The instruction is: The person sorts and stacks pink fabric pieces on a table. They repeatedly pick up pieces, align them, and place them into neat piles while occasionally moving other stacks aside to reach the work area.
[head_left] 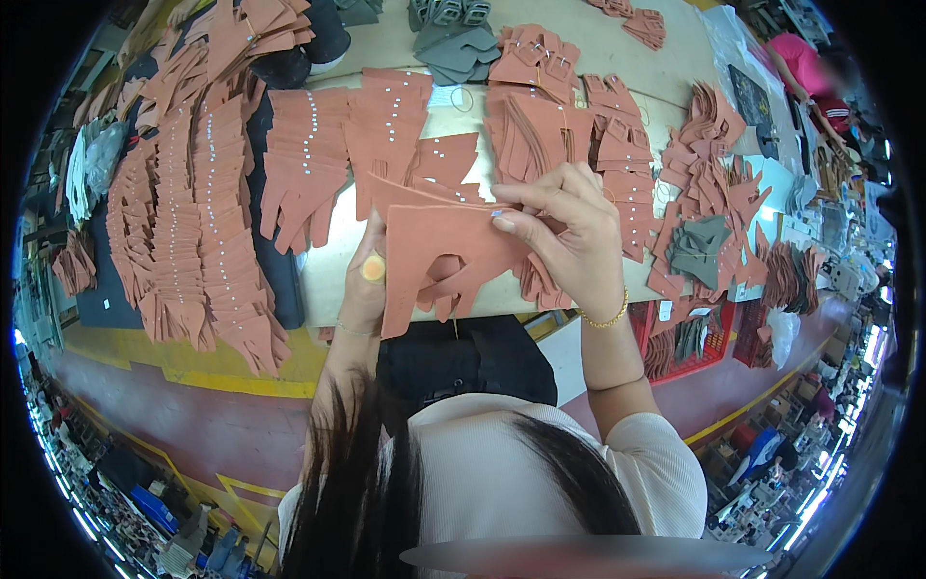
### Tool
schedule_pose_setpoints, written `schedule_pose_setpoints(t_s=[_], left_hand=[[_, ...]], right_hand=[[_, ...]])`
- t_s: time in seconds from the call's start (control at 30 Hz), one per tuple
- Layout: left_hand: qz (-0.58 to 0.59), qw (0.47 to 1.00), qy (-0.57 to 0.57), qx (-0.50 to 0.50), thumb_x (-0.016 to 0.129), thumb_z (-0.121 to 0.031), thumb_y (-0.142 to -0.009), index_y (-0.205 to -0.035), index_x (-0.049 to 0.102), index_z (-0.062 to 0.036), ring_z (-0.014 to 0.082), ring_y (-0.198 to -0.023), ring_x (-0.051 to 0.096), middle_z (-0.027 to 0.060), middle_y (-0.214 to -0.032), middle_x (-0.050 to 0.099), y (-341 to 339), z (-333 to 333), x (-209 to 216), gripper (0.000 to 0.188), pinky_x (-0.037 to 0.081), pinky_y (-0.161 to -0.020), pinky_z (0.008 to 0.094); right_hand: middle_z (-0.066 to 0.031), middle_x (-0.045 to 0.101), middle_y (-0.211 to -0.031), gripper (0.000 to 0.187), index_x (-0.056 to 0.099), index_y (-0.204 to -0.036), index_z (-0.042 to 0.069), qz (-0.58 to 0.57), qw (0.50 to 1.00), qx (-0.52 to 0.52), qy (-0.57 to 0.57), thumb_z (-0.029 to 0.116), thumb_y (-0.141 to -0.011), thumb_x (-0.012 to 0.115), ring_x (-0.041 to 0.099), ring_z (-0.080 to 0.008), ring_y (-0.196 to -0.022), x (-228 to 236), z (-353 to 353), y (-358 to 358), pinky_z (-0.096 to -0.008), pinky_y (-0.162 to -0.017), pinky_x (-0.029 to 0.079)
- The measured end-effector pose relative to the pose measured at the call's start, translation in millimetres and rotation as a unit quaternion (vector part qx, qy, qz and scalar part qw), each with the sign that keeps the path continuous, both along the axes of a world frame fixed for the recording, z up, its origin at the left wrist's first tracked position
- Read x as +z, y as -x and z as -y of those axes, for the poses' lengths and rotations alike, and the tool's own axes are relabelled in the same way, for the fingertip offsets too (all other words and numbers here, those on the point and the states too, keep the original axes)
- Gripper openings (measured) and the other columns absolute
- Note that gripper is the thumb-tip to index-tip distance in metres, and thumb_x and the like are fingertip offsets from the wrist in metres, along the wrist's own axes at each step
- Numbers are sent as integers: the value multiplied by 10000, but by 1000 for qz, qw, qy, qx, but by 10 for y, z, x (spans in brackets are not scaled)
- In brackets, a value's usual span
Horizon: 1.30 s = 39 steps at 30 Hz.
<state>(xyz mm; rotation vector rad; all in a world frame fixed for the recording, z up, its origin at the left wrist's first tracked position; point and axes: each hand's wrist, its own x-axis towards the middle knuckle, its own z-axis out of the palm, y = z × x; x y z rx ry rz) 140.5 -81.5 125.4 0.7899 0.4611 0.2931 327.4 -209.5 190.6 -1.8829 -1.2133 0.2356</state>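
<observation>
My left hand [364,273] is closed on the left edge of a few flat reddish-brown cut pieces [424,241], held up above the table's near edge. The pieces have curved cut-outs and look like shoe-upper parts. A round yellow patch shows on the left thumb. My right hand [579,232] pinches the upper right corner of the pieces between thumb and fingers. A small pale sticker [497,213] shows at that right fingertip. Behind the held pieces lies a stack of like pieces [391,111] with small white stickers.
Long overlapping rows of stickered pieces [217,207] cover the table's left side. Tied bundles [535,125] lie beyond my right hand, with dark grey-green pieces [699,251] farther right. A red crate [709,347] stands below the right edge. Another person in pink [799,66] is at far right.
</observation>
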Motion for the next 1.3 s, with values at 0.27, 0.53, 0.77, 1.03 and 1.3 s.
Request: schedule_pose_setpoints(t_s=[0.27, 0.53, 0.77, 1.03, 1.3], left_hand=[[105, 980, 168, 5, 520, -303, -1006, -1458, 302, -19, 250, -1184, 590, 161, -1337, 521, 135, -62, -94, 577, 553, -920, 378], [-121, 983, -110, 82, 600, -47, -930, -1368, 440, -1, 144, -1197, 530, 95, -1293, 561, 713, -286, -427, 468, 418, -1025, 311], [-315, 895, -299, 96, 648, -137, -917, -1137, 611, 38, 121, -815, 614, 95, -932, 703, 1220, -1402, -1305, 284, 495, -732, 281], [-398, 775, -487, 59, 705, -220, -839, -1013, 668, 40, 371, -783, 674, 233, -861, 691, 1059, -2315, -1820, 315, 509, -718, 419], [-428, 743, -512, 41, 703, -255, -826, -993, 657, 36, 432, -873, 644, 259, -899, 674, 1035, -2382, -1849, 338, 508, -759, 454]], right_hand=[[-23, 593, -746, 170, 765, -862, 58, 6, 1000, 14, 18, 90, -704, 817, 514, -170, -735, -156, -128, 85, -292, -704, 410], [-28, 606, -844, 133, 713, -922, 42, -191, 966, 140, 105, 125, -824, 748, 582, -151, -828, -1068, -634, 392, -290, -752, 473], [-117, 708, -837, 189, 701, -953, 15, -284, 933, 145, 167, 186, -872, 697, 667, -231, -728, -2353, -1558, 1026, -349, -699, 512], [-109, 713, -808, 141, 714, -870, 63, -252, 951, -5, 179, 198, -832, 720, 673, -259, -717, -2813, -2317, 1183, -374, -682, 515], [-107, 728, -848, 184, 707, -908, 63, -206, 963, -5, 174, 238, -852, 709, 664, -253, -605, -2947, -2351, 1211, -381, -627, 540]])
